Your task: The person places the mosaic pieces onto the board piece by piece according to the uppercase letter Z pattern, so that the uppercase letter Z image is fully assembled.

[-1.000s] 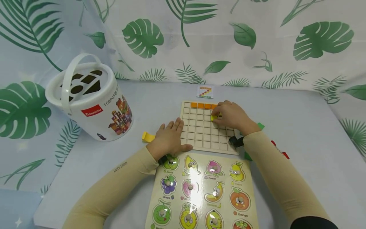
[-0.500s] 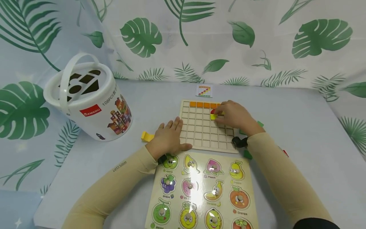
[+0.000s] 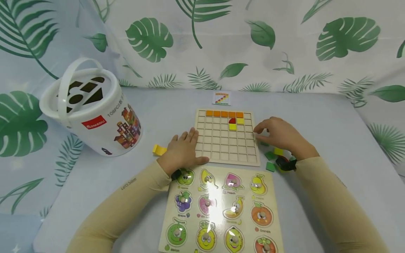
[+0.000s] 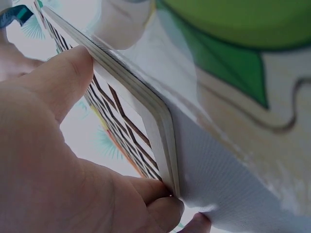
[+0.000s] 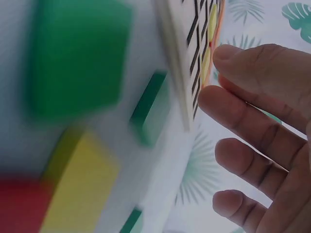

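Now | grid board (image 3: 226, 147) pressed flat by left hand (image 3: 181, 151) | right hand (image 3: 280, 135) relaxed, empty, over small blocks (image 3: 274, 154) right of board | blocks judged light, stiff, smooth; best pinched by opposite edges

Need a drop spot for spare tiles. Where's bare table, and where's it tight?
Free: the table right of the grid board, and the strip between the white bucket and that board. Tight: loose tiles under the right hand; the fruit puzzle fills the near centre.
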Tool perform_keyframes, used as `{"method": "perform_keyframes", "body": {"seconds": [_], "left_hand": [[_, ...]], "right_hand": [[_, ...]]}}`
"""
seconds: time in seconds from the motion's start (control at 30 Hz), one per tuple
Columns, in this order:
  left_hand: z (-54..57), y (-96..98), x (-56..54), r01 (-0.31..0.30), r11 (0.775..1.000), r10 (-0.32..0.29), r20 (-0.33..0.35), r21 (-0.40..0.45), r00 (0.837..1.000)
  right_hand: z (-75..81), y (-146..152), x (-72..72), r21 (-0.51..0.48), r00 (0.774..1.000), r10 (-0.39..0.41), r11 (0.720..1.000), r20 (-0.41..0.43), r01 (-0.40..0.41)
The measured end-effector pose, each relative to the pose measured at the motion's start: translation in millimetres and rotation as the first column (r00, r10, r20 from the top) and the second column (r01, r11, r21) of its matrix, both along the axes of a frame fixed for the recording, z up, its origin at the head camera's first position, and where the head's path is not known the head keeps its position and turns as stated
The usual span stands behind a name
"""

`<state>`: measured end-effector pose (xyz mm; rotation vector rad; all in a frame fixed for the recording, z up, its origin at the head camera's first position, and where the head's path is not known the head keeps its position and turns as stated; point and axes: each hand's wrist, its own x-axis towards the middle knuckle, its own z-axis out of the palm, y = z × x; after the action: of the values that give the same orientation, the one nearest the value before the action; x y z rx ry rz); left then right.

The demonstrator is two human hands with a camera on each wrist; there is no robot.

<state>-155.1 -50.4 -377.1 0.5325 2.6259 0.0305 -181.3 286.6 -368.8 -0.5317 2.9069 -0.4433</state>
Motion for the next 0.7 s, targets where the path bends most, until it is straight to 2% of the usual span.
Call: {"method": "perform_keyframes", "body": {"seconds": [0.17, 0.33, 0.7], "left_hand": [[0.0, 0.5, -0.6, 0.005, 1.0, -0.005, 0.002, -0.007, 1.0], [0.2, 0.9, -0.6, 0.005, 1.0, -0.005, 0.007, -0.007, 1.0], [0.4, 1.7, 0.9, 0.005, 1.0, -0.005, -0.007, -0.007, 1.0]], "right_hand": [[0.5, 18.8, 16.9, 0.028, 1.0, -0.007, 1.0, 0.001, 0.007], [-1.0, 34.5, 31.6, 0.05, 0.997, -0.062, 0.997, 0.04, 0.06], [-2.1, 72.3, 55.0, 0.087, 0.989, -0.14, 0.987, 0.046, 0.136]]}}
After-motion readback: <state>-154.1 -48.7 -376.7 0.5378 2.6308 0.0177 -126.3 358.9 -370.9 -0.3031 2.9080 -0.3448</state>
